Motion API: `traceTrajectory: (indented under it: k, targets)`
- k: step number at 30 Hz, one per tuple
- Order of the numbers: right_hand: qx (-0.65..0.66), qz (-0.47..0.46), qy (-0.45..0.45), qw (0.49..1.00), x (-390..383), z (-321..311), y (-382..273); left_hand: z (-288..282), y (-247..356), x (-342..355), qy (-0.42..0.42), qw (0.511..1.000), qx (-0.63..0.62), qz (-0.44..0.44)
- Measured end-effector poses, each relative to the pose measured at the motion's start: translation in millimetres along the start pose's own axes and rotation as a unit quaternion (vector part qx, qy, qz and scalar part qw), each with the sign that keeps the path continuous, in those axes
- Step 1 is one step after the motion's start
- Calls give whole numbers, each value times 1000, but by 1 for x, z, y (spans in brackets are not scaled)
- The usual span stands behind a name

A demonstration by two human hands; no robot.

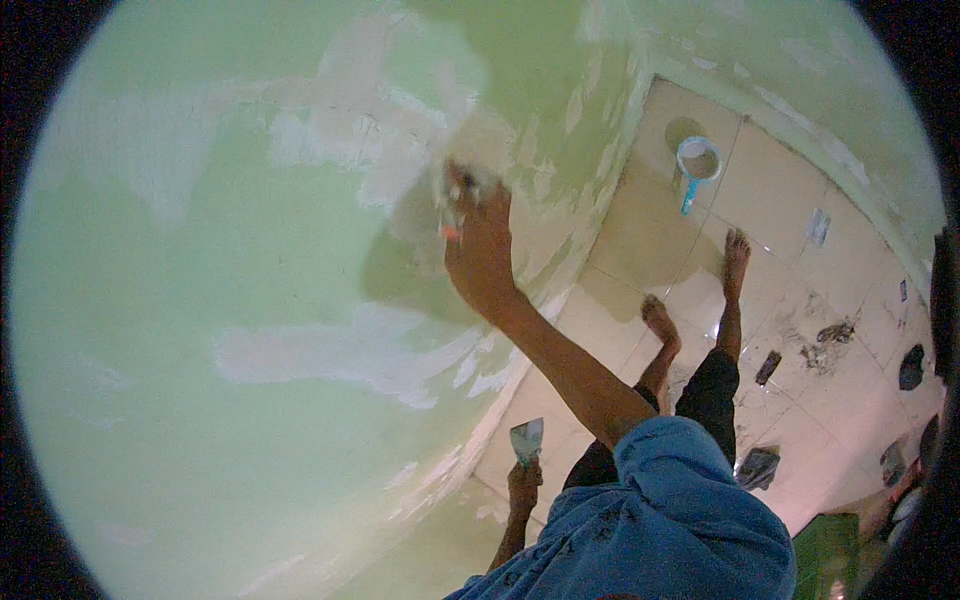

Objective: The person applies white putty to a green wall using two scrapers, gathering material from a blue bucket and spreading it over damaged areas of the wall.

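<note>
My right hand (480, 245) reaches up to the green wall (220, 250), its fingers closed round a blurred hand tool (450, 205) with a small orange-red part. Motion and the fingers hide the tool's exact shape, and its end lies at or close to the wall. Pale filler patches (320, 355) spread over the wall around and below this hand. Lower down, my left hand (524, 485) grips the handle of a putty knife (527, 440). Its wide, greyish blade points up, apart from the wall.
A light-blue dipper (690, 195) holding pale paste stands on the tiled floor (640, 230) by the far corner. My bare feet (735, 250) are near it. Dark scraps (835, 332), a dark cloth or bag (758, 467) and a green crate (828, 550) lie to the right.
</note>
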State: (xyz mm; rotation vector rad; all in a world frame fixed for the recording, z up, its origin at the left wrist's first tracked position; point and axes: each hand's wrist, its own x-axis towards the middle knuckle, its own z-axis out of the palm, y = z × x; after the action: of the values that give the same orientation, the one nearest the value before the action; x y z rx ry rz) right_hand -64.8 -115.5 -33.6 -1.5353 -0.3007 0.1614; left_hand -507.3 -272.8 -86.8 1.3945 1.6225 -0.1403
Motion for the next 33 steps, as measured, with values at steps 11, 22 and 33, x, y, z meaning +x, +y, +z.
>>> traceTrajectory:
  k: [11, 22, 33]
  targets:
    - [60, -9, 19, 998, -4, 21, -42, -6, -3, -3, -7, 999, -15, -41]
    - [128, 97, 87, 983, 28, 6, -26, 5, 34, -12, 17, 995, 8, -102]
    - [166, -32, 87, 982, 29, 1, -57, -8, -7, -8, 5, 991, 96, -89]
